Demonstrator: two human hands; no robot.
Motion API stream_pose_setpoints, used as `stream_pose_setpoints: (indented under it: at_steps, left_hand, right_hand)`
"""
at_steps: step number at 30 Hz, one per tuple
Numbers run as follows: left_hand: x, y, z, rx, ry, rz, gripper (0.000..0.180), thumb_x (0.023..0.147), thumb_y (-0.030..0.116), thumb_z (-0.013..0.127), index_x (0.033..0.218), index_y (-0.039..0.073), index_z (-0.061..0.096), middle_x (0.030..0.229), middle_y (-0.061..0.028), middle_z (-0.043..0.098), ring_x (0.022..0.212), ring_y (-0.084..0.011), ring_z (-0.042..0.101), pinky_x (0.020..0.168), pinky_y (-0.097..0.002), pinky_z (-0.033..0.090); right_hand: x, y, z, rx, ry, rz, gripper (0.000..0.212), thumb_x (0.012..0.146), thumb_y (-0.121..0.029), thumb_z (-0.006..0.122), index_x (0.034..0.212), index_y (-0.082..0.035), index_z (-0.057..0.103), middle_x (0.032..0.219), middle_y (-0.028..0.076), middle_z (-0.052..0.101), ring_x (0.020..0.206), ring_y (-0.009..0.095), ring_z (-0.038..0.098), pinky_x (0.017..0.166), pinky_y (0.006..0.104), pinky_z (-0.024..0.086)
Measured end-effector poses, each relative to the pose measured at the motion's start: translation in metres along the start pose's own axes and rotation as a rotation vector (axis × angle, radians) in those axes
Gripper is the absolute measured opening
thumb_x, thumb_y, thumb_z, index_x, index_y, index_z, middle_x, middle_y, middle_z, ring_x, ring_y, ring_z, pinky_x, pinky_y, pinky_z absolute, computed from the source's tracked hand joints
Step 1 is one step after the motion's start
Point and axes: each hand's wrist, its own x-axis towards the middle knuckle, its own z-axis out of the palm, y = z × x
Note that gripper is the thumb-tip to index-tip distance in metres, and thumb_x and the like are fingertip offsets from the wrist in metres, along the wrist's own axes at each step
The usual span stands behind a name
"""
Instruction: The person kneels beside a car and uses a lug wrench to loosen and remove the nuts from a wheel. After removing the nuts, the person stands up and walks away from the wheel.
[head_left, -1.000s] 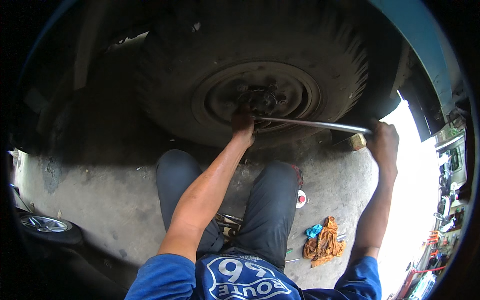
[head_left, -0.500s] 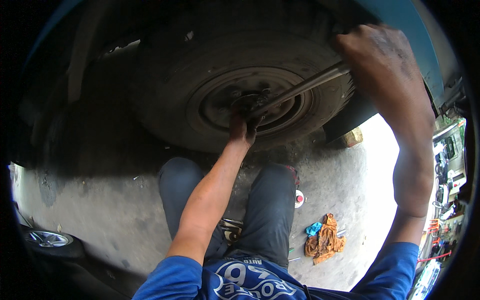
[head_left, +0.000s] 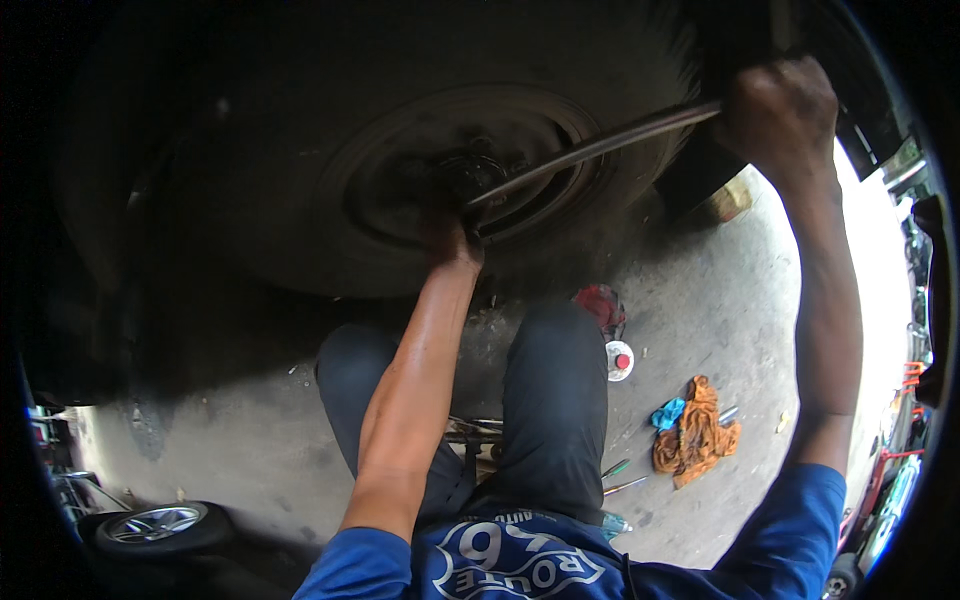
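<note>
In front of me is a dark vehicle wheel, its tyre (head_left: 655,150) around a dusty rim (head_left: 575,205). A long metal wrench bar (head_left: 610,146) slants from the hub area up to the right. My right hand (head_left: 782,110) is wrapped round its upper end, at the far right. My left hand (head_left: 452,236) is at the lower end of the bar, close to the wheel's centre, with its fingers curled there in shadow. Where the bar meets the wheel is too dark to make out.
On the concrete floor right of my knees lie an orange-brown rag (head_left: 692,440), a blue cloth (head_left: 668,414), a white container with a red cap (head_left: 620,361) and a red item (head_left: 600,308). A block (head_left: 730,202) stands beside the tyre. Another wheel (head_left: 155,523) lies at lower left.
The whole view has shifted. The bar now slopes less steeply, with my right hand farther to the right; both hands stay at its ends.
</note>
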Motion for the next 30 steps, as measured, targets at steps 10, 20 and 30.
stream_pose_setpoints:
  at_steps: [10, 20, 30]
  left_hand:
    - [-0.009, 0.008, -0.012, 0.936, 0.046, 0.383, 0.039, 0.099, 0.026, 0.049, 0.124, -0.004, 0.054, 0.126, -0.0192, 0.057, 0.112, -0.0289, 0.055, 0.097, -0.0391, 0.042]
    - [-0.013, 0.022, -0.023, 1.416, 0.001, 0.579, 0.029, 0.096, 0.021, 0.051, 0.113, -0.001, 0.06, 0.108, -0.0272, 0.062, 0.097, -0.0421, 0.061, 0.083, -0.0458, 0.048]
    - [-0.015, 0.019, -0.016, 0.557, 0.05, 0.208, 0.038, 0.101, 0.03, 0.049, 0.12, -0.002, 0.059, 0.112, -0.0161, 0.065, 0.096, -0.0272, 0.062, 0.086, -0.0386, 0.047]
  right_hand:
    - [-0.138, -0.267, 0.296, 0.95, -0.34, 0.631, 0.05, 0.069, -0.036, 0.073, 0.101, 0.002, 0.067, 0.102, 0.028, 0.064, 0.104, 0.039, 0.06, 0.096, 0.0432, 0.046]
    - [-0.215, -0.355, 0.296, 1.456, -0.774, 0.121, 0.034, 0.075, -0.027, 0.065, 0.083, 0.006, 0.069, 0.095, 0.03, 0.066, 0.091, 0.043, 0.065, 0.081, 0.0447, 0.052]
    - [-0.127, -0.032, 0.098, 0.643, -0.153, 0.256, 0.023, 0.069, -0.005, 0.066, 0.091, -0.007, 0.07, 0.074, 0.019, 0.065, 0.073, 0.038, 0.064, 0.07, 0.0459, 0.052]
